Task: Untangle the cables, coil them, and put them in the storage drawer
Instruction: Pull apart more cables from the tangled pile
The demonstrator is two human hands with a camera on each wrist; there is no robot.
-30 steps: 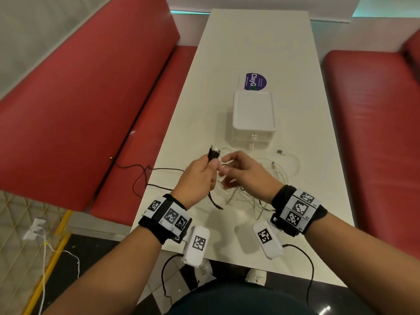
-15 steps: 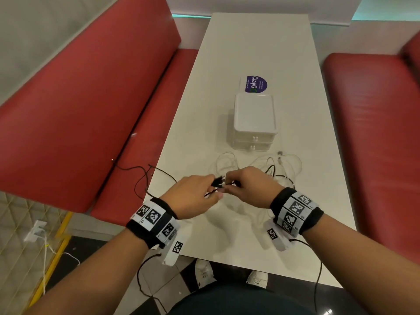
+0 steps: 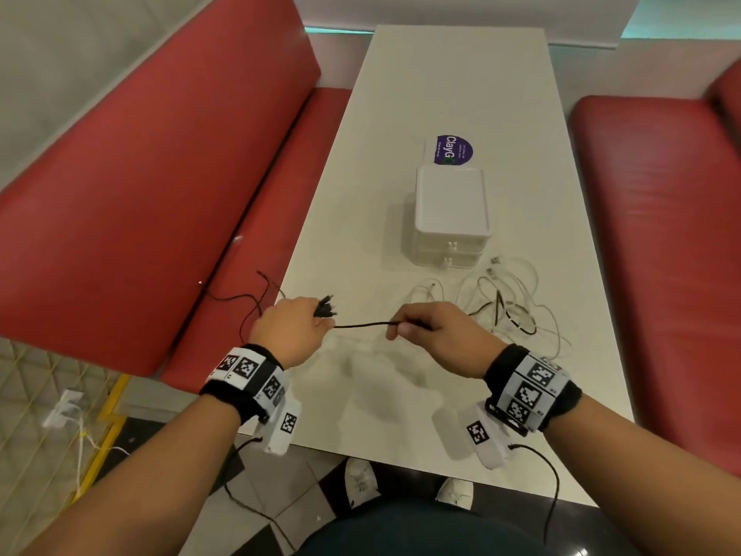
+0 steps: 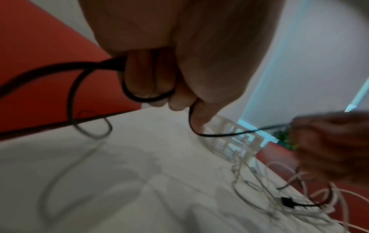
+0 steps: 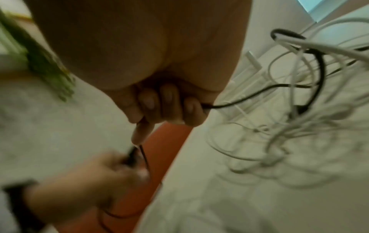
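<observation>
From the head camera I see my left hand (image 3: 290, 325) clenched around the plug end of the black cable (image 3: 363, 325), connectors poking out past the knuckles. My right hand (image 3: 435, 333) grips the same cable further along, so a short stretch runs nearly level between the two hands above the white table (image 3: 449, 86). Beyond the right hand the black cable drops into a tangle of white cables (image 3: 517, 298) lying on the table just in front of the storage drawer unit (image 3: 451, 210), whose drawers are closed. Red benches (image 3: 132, 174) flank the table on both sides.

On the left wrist camera, the left hand's fingers (image 4: 147, 75) curl round a loop of black cable (image 4: 219, 134); another length trails off over the bench. The right hand (image 4: 329, 145) is a blurred shape at the right, above the white tangle (image 4: 299, 197).

On the right wrist camera, the right hand's fingers (image 5: 165, 104) are folded over the black cable (image 5: 249, 97), which leaves one side towards the white cables (image 5: 289, 126) and the other towards the blurred left hand (image 5: 89, 181).
</observation>
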